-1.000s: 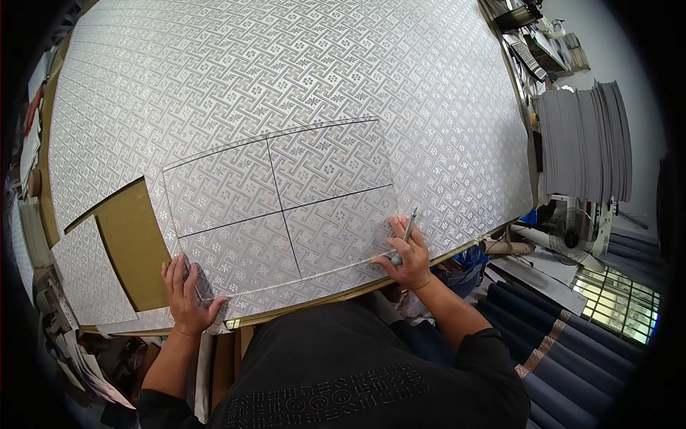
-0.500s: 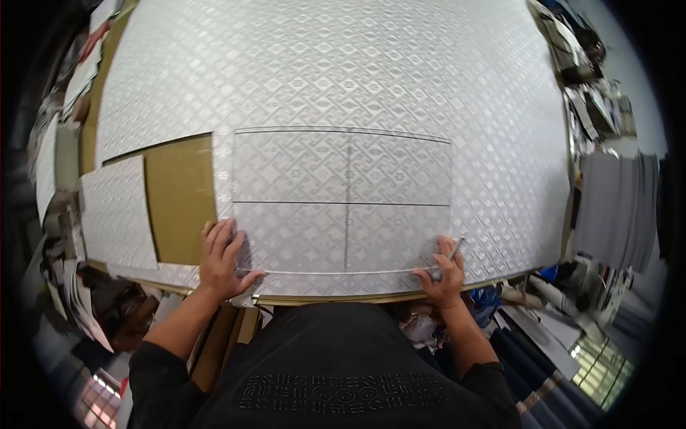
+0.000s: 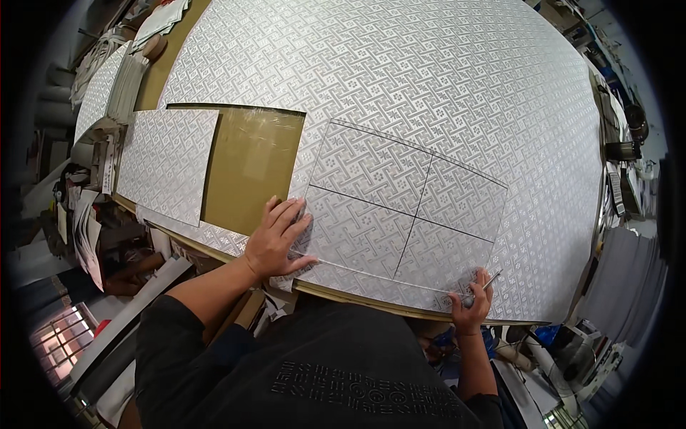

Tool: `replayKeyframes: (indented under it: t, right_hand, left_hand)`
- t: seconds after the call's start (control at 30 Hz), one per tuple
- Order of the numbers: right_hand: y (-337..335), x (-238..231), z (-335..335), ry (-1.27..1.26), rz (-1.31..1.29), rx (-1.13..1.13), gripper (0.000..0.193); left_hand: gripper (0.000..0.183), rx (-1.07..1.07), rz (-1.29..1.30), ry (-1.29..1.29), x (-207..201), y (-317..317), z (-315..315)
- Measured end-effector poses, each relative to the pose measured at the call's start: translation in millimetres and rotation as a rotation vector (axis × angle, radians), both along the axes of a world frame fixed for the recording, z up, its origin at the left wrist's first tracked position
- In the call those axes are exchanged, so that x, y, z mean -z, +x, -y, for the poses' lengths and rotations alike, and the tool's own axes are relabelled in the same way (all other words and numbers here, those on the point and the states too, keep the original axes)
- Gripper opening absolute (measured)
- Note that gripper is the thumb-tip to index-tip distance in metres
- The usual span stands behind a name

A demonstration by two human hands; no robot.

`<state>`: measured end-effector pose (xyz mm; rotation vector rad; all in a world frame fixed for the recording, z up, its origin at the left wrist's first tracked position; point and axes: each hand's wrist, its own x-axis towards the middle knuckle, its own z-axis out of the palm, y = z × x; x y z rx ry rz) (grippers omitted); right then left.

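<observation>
A clear rectangular template [image 3: 371, 168] with dark crossing lines lies flat on a large sheet of silver-white patterned fabric [image 3: 400, 64]. My left hand [image 3: 271, 239] rests at the template's near left corner, fingers spread and thumb on its near edge. At the near right corner, my right hand [image 3: 473, 300] has its thumb and fingers bent against the template's edge. A thin silver pen-like stick [image 3: 494, 277] is held among those fingers, its end pointing up and away; the rest is hidden by the hand.
Left of the template, a rectangular cut-out bares the mustard-coloured tabletop [image 3: 256, 164]. A loose patterned piece [image 3: 168, 161] lies beside it. Stacked patterned pieces [image 3: 118, 89] stand at the far left. Grey folded cloth [image 3: 622, 286] hangs at the right. The table's near edge runs before my body.
My view has turned, so the table and template now appear slanted and farther right. Both hands remain at the template's near corners.
</observation>
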<state>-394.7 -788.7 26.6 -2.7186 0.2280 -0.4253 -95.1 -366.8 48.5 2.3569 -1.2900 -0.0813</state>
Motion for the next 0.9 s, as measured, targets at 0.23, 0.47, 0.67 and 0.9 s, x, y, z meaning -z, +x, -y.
replayKeyframes:
  t: [0.23, 0.47, 0.67, 0.9]
  right_hand:
    - [1.3, 0.5, 1.0, 0.004, 0.002, 0.001, 0.052]
    - [4.3, -2.4, 1.4, 0.013, 0.026, 0.006, 0.054]
    - [3.1, -0.7, 1.2, -0.003, 0.006, 0.024, 0.055]
    - [1.4, -0.9, 2.5, 0.008, -0.012, 0.01, 0.055]
  left_hand:
    - [0.078, -0.002, 0.021, 0.019, -1.4, -1.8, 0.6]
    - [0.083, -0.005, 0.026, 0.045, 2.0, -1.9, 1.7]
    - [0.082, 0.015, 0.025, 0.039, 3.7, 0.0, 1.3]
    - [0.085, 0.02, 0.016, 0.059, 6.5, -1.5, 0.7]
